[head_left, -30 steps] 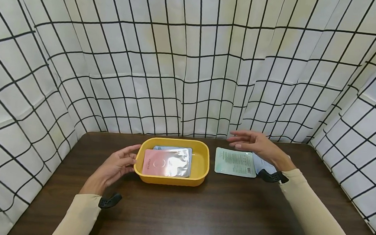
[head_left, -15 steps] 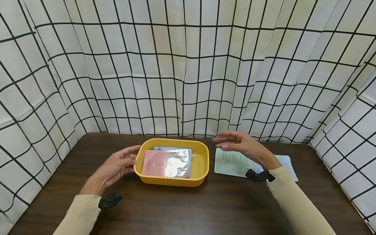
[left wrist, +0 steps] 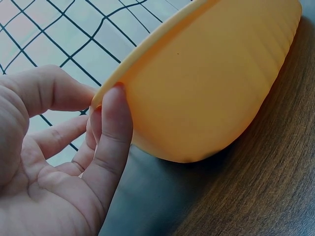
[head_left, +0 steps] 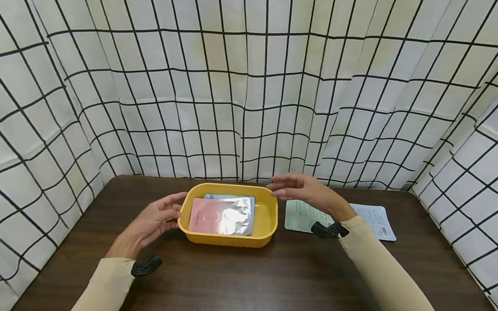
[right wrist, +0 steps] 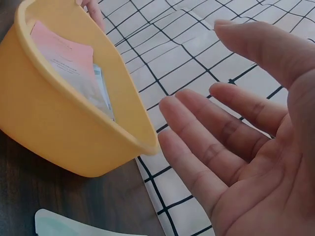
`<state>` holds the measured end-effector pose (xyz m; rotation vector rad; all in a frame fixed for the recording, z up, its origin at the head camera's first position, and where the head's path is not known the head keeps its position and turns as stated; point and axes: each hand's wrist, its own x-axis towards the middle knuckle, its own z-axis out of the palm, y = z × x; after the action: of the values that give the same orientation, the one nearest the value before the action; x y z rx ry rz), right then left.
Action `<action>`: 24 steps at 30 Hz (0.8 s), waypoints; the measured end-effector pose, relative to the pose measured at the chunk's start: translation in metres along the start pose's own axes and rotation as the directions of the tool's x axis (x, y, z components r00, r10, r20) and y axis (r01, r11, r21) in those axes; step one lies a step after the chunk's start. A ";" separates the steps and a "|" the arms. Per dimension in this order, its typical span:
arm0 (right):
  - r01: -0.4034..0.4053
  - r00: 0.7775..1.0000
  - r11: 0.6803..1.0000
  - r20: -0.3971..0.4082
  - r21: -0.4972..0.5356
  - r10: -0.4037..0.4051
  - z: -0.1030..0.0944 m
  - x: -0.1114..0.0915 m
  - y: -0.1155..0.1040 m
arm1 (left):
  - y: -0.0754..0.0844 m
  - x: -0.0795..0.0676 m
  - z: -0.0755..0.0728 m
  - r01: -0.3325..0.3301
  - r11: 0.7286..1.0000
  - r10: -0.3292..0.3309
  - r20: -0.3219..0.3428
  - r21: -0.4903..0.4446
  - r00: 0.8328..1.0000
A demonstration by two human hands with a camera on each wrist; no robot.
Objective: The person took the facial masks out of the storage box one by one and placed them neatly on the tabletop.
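Observation:
A yellow plastic tray (head_left: 225, 241) stands on the table, with a pink and silver sachet (head_left: 212, 215) lying flat over a light blue one (head_left: 251, 202) inside it. My left hand (head_left: 154, 221) is at the tray's left end; the left wrist view shows thumb and fingers meeting at its rim, pinching it. Over the tray's far right corner hovers my right hand (head_left: 308, 193), fingers extended and holding nothing. Below that hand lies a pale green sachet (head_left: 301, 217), partly covered by the wrist. A light blue printed sachet (head_left: 376, 221) lies beside it.
The dark wooden table (head_left: 229, 282) has its far edge just behind the tray. White cloth with a black grid (head_left: 245, 91) stands around its back and sides. Black bands (head_left: 146, 266) sit on both wrists.
My right hand has moved left from above the sachets to the tray's right rim, uncovering more of the light blue sachet. My left hand and the tray have stayed in place.

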<state>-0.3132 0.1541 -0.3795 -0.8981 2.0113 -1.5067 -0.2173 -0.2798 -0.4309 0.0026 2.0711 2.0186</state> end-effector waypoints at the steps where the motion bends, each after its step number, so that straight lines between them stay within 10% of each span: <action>1: -0.003 1.000 1.000 -0.001 -0.009 0.003 0.000 0.001 0.000 | 0.000 0.000 0.000 -0.002 1.000 0.002 0.003 -0.001 1.000; 24: -0.024 0.999 0.997 0.033 -0.070 0.027 0.018 0.033 0.002 | -0.001 0.000 0.001 -0.018 1.000 0.018 0.001 -0.017 1.000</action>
<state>-0.3228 0.1183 -0.3859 -0.9157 2.0535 -1.4063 -0.2165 -0.2790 -0.4318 0.0194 2.0600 2.0462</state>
